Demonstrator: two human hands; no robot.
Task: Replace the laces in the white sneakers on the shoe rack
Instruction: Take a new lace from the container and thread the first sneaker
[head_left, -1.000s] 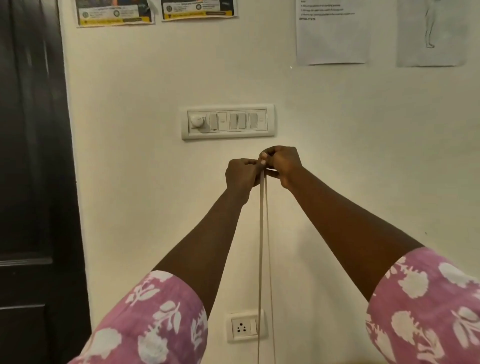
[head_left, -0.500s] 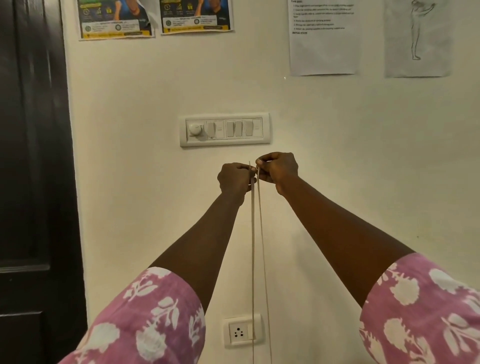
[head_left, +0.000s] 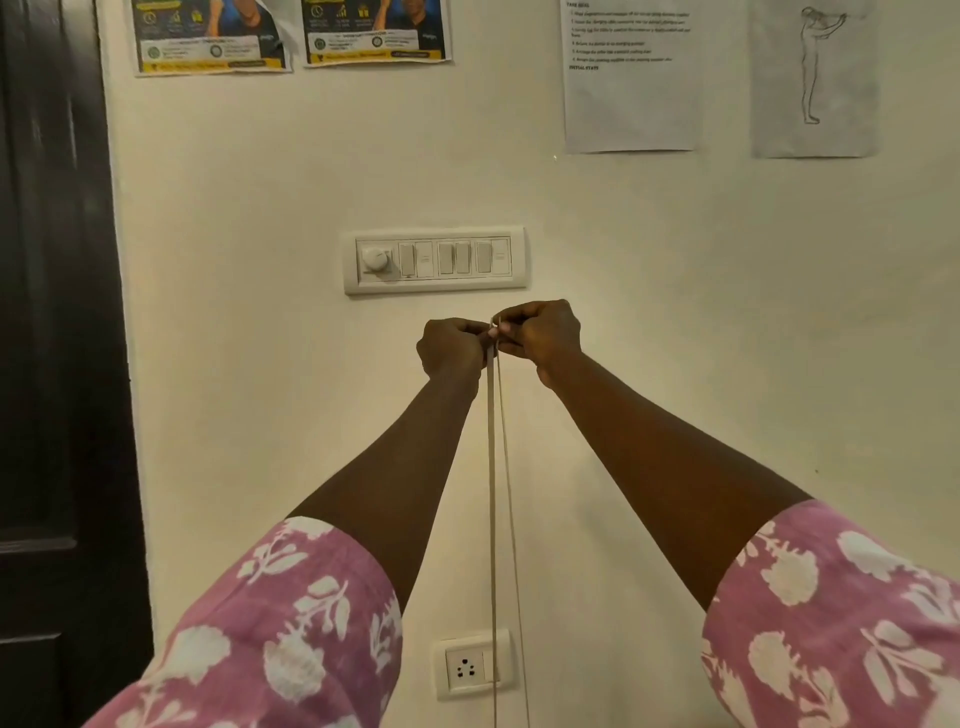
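A thin pale shoelace (head_left: 492, 493) hangs as two strands straight down from my hands and runs out of the bottom of the view. My left hand (head_left: 451, 347) and my right hand (head_left: 540, 335) are raised together in front of the wall, fingertips meeting, and both pinch the top of the lace. The lace ends are hidden between the fingers. No sneakers and no shoe rack are in view.
A white wall fills the view, with a switch panel (head_left: 435, 261) just above my hands and a power socket (head_left: 471, 666) low down behind the lace. Posters (head_left: 291, 36) and printed sheets (head_left: 631, 78) hang higher up. A dark door (head_left: 52, 338) stands at the left.
My view has tilted slightly, so the switch panel and papers sit lower in frame. My hands stay together holding the lace top, with small finger shifts.
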